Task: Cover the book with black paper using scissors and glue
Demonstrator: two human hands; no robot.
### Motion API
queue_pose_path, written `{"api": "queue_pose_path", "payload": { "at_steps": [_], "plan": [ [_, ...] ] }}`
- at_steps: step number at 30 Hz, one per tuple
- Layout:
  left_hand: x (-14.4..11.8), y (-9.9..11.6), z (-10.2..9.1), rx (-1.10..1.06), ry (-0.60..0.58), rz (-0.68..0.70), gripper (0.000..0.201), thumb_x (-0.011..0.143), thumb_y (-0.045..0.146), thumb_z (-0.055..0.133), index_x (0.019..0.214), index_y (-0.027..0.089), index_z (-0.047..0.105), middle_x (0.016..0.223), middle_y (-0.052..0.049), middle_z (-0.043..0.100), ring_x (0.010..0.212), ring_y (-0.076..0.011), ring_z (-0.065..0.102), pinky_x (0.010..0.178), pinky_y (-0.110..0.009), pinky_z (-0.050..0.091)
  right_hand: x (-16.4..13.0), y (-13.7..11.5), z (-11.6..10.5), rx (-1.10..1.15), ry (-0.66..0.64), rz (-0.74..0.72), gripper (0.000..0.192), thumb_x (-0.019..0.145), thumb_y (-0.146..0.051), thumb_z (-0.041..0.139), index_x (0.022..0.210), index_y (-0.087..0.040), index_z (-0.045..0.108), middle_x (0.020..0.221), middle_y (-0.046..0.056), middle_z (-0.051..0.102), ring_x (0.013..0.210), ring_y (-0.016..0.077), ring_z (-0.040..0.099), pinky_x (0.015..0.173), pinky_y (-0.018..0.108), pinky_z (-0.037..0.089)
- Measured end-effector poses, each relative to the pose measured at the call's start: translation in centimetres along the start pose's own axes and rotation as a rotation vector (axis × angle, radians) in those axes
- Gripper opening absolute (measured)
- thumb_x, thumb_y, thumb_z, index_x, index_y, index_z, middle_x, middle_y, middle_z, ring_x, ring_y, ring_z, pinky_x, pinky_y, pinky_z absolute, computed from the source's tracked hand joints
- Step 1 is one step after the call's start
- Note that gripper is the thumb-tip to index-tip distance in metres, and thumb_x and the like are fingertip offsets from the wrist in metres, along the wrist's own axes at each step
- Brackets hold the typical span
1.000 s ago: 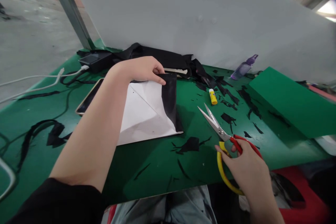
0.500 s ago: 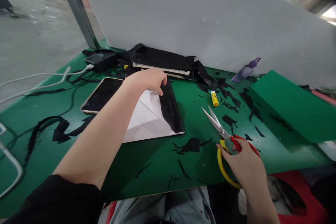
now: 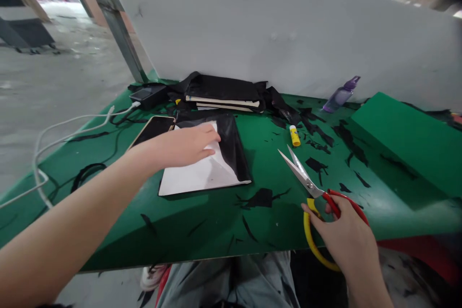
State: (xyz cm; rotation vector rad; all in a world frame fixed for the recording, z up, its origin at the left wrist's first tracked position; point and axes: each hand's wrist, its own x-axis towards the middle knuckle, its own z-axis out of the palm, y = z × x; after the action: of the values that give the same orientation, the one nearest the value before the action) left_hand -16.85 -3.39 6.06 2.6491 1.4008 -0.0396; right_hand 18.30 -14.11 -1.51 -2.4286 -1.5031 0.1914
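glue stick (image 3: 294,135) between paper (image 3: 202,173) and scissors (image 3: 310,187)

On the green table top (image 3: 202,221) many small black paper scraps (image 3: 262,198) lie. A yellow glue stick (image 3: 294,135) lies near a purple spray bottle (image 3: 340,95). A thick green foam block (image 3: 407,137) is at the right. A dark phone (image 3: 153,128) and a black charger box (image 3: 148,96) with white cable (image 3: 72,127) are at the left. Black folded sheets (image 3: 220,90) lie against the white board (image 3: 288,24).

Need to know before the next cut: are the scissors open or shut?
Open. The scissors lie on the green table with their two blade tips visibly spread; the right hand grips the handles.
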Motion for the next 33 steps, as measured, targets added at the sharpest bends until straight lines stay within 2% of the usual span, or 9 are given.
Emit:
{"api": "queue_pose_path", "payload": {
  "at_steps": [2,6,10,14,20,27,30,33],
  "plan": [
    [-0.7,0.4,1.6,0.105,0.068,0.041,0.043,0.095,0.039,0.040,0.131,0.017,0.048,0.137,-0.011,0.048,0.114,-0.0245,0.054,0.087,-0.033,0.045,-0.2,0.1,-0.1,0.019,0.015,-0.025,0.051,0.067,-0.067,0.059,0.093,-0.024,0.050,0.087,0.004,0.064,0.071,0.0221,0.058,0.056,0.032,0.044],
    [-1.1,1.6,4.5,0.291,0.239,0.042,0.051,0.093,0.042,0.047,0.134,0.011,0.046,0.139,-0.015,0.048,0.125,-0.0295,0.046,0.097,-0.041,0.042,-0.6,0.4,-0.3,0.032,0.030,-0.032,0.048,0.065,-0.065,0.061,0.089,-0.024,0.051,0.085,0.005,0.064,0.071,0.0234,0.059,0.055,0.033,0.043],
    [-0.7,2.4,6.7,0.389,0.298,0.029,0.057,0.094,0.042,0.044,0.139,0.006,0.041,0.145,-0.018,0.042,0.133,-0.0318,0.038,0.107,-0.046,0.033,-1.1,0.9,-0.2,0.040,0.041,-0.027,0.048,0.060,-0.064,0.065,0.085,-0.024,0.052,0.080,0.005,0.064,0.068,0.0246,0.061,0.053,0.033,0.043],
    [0.0,2.5,8.4,0.415,0.335,0.015,0.059,0.096,0.042,0.039,0.143,0.005,0.035,0.148,-0.019,0.038,0.138,-0.0319,0.032,0.110,-0.047,0.029,-2.5,1.4,0.1,0.056,0.012,-0.101,0.048,0.067,-0.068,0.059,0.089,-0.026,0.052,0.078,0.001,0.062,0.061,0.0203,0.060,0.052,0.031,0.042],
    [0.8,3.0,8.7,0.412,0.371,-0.022,0.052,0.097,0.038,0.037,0.138,0.007,0.044,0.141,-0.020,0.047,0.131,-0.0324,0.042,0.108,-0.046,0.032,-4.2,0.8,0.1,0.012,-0.088,-0.224,0.051,0.073,-0.070,0.053,0.099,-0.026,0.053,0.074,-0.001,0.062,0.057,0.0171,0.059,0.051,0.029,0.040],
    [0.9,2.8,8.5,0.416,0.384,0.010,0.050,0.096,0.039,0.038,0.129,0.005,0.053,0.124,-0.022,0.059,0.121,-0.0330,0.051,0.100,-0.046,0.040,-5.5,-1.6,-0.3,-0.090,-0.118,-0.310,0.045,0.076,-0.068,0.051,0.088,-0.024,0.053,0.064,-0.002,0.058,0.048,0.0160,0.054,0.044,0.027,0.035],
    [0.7,2.6,8.8,0.409,0.411,0.015,0.049,0.096,0.039,0.037,0.126,0.005,0.056,0.122,-0.022,0.060,0.118,-0.0332,0.053,0.098,-0.045,0.043,-6.3,-2.4,0.0,-0.101,-0.148,-0.357,0.043,0.078,-0.067,0.048,0.087,-0.024,0.052,0.061,-0.002,0.058,0.047,0.0170,0.055,0.043,0.027,0.035],
    [0.5,2.6,8.9,0.376,0.446,0.008,0.047,0.096,0.039,0.038,0.122,0.006,0.059,0.119,-0.022,0.062,0.116,-0.0333,0.055,0.096,-0.044,0.045,-6.8,-3.1,0.5,-0.134,-0.121,-0.383,0.042,0.080,-0.065,0.048,0.090,-0.024,0.052,0.061,-0.002,0.060,0.048,0.0196,0.059,0.042,0.027,0.034]
  ]
}}
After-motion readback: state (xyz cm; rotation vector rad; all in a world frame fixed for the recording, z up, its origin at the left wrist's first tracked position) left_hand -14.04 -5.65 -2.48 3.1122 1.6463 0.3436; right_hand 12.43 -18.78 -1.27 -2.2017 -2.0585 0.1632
